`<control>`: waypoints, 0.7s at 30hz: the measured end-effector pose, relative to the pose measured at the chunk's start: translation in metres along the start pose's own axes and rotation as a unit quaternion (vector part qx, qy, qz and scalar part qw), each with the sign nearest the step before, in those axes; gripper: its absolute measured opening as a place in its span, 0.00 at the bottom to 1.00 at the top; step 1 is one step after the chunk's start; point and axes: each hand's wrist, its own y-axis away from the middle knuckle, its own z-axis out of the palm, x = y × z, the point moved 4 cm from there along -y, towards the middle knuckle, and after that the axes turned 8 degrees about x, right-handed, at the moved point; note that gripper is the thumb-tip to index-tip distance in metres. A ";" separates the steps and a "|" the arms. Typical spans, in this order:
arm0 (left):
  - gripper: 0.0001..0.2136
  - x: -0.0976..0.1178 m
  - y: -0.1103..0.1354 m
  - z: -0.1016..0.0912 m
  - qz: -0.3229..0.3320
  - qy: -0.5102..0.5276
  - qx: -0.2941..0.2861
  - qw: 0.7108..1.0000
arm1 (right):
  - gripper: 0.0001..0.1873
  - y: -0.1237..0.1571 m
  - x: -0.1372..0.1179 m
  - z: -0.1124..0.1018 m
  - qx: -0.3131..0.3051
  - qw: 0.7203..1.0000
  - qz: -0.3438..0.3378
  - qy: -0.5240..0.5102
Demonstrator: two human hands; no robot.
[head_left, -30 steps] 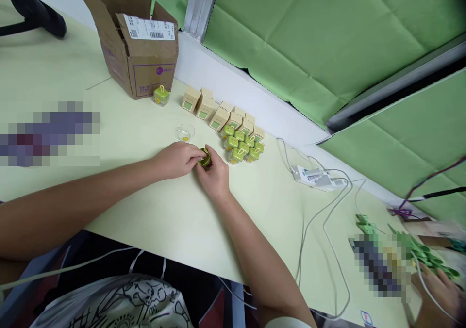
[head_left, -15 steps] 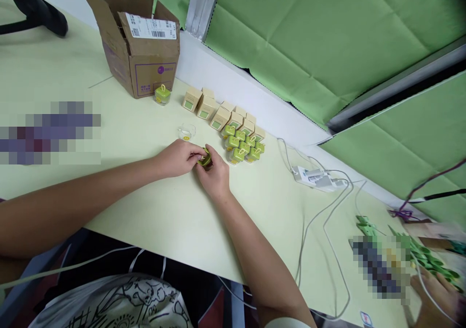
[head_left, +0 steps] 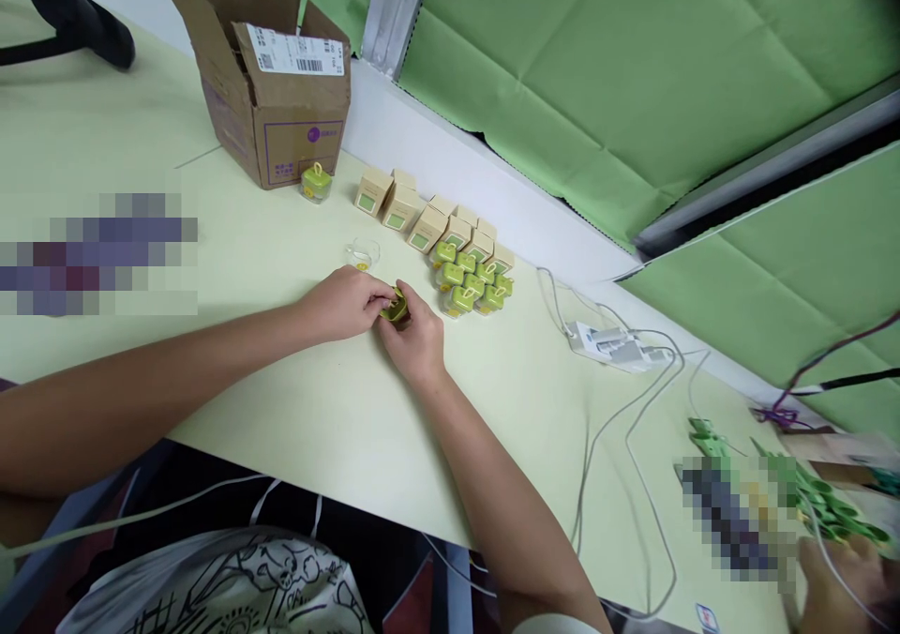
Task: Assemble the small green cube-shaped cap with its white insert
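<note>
A small green lid point(head_left: 397, 307) is between my two hands above the table. My right hand point(head_left: 416, 339) wraps its thumb and fingers round the lid's right side. My left hand point(head_left: 342, 306) pinches at the lid's left side; its fingertips partly hide what they touch there. Just beyond my left hand, a clear little container point(head_left: 363, 255) with a yellow mark stands without a lid. To the right, several clear containers with green lids point(head_left: 458, 298) are grouped together, loops on top.
Small beige boxes point(head_left: 427, 229) line the table's back. An opened cardboard box point(head_left: 302, 137) stands at the left rear, a green-lidded container point(head_left: 316, 182) before it. A power strip point(head_left: 615, 345) with cables lies right. Another person's hand point(head_left: 840, 578) is near green pieces point(head_left: 830, 507).
My hands keep almost the same hold on the green lid. The view has shifted very slightly. At the far right, the other person's hand has moved a little.
</note>
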 end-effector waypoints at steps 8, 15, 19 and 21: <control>0.13 -0.002 0.001 0.006 0.037 -0.016 -0.019 0.999 | 0.30 0.001 0.000 0.001 -0.007 1.000 0.003 0.002; 0.12 0.000 0.002 0.005 0.014 -0.008 0.014 1.000 | 0.28 0.000 -0.004 0.000 0.003 1.000 -0.009 0.001; 0.09 -0.001 0.000 0.001 -0.010 -0.010 0.051 0.999 | 0.27 0.000 -0.007 -0.001 0.008 1.000 -0.018 -0.006; 0.06 -0.003 -0.001 -0.002 -0.022 -0.017 0.074 0.997 | 0.28 0.000 -0.008 -0.002 0.013 1.000 -0.023 -0.010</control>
